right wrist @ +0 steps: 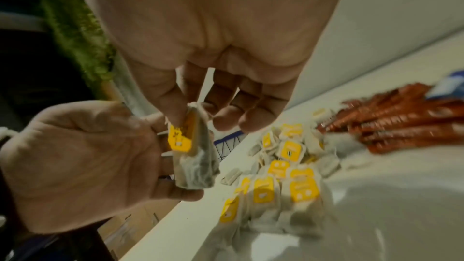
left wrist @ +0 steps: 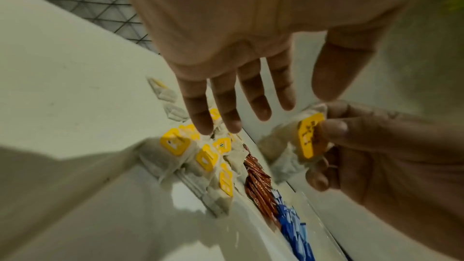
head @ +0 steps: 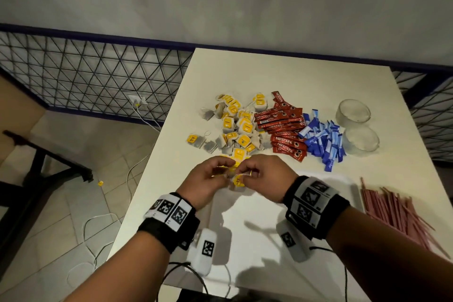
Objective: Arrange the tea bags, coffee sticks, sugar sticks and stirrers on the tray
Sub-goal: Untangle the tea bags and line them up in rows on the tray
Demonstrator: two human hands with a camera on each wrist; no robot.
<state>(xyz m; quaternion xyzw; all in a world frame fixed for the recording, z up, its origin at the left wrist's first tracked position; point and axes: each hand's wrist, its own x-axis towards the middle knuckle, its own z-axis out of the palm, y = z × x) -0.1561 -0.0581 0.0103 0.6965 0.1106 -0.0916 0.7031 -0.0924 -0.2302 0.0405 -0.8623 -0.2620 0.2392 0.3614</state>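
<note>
Right grip: pinching a tea bag.
Left grip: fingers straight, holding nothing.
Tea-bag pile: 12 o'clock of the hands.

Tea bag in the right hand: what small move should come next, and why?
Probably lower the tea bag onto the tray and let go. The right hand pinches it in the air above the tray, while the pile of tea bags lies loose on the table.

1. The head view looked steeply down at the table from above.
2. Each wrist view looked close along its fingers.
3. All shared the tea bag pile at centre frame.
</note>
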